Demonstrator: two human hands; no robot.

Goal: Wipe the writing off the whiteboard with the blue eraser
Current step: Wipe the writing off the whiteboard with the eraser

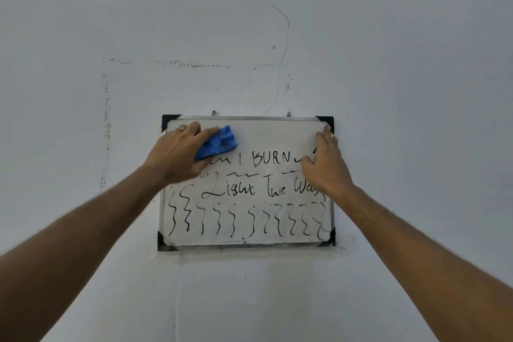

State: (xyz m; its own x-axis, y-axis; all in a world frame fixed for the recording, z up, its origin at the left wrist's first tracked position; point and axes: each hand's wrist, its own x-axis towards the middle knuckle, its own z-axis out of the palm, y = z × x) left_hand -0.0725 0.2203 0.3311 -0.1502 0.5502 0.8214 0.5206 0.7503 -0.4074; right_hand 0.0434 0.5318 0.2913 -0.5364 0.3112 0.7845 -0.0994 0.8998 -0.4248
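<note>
A small whiteboard [277,132] with black corner caps hangs on the wall. Black writing [270,159] reads "I BURN" and "Light The Way", with wavy lines along the bottom. The strip along the top of the board is blank. My left hand [177,151] presses the blue eraser [218,143] against the board's upper left part. My right hand [324,164] lies flat with spread fingers on the board's right side, covering some of the writing there.
The pale wall [388,64] carries dark smudge marks forming a faint rectangle and a thin curved pencil line above the board. Two small hooks [213,112] hold the board's top edge.
</note>
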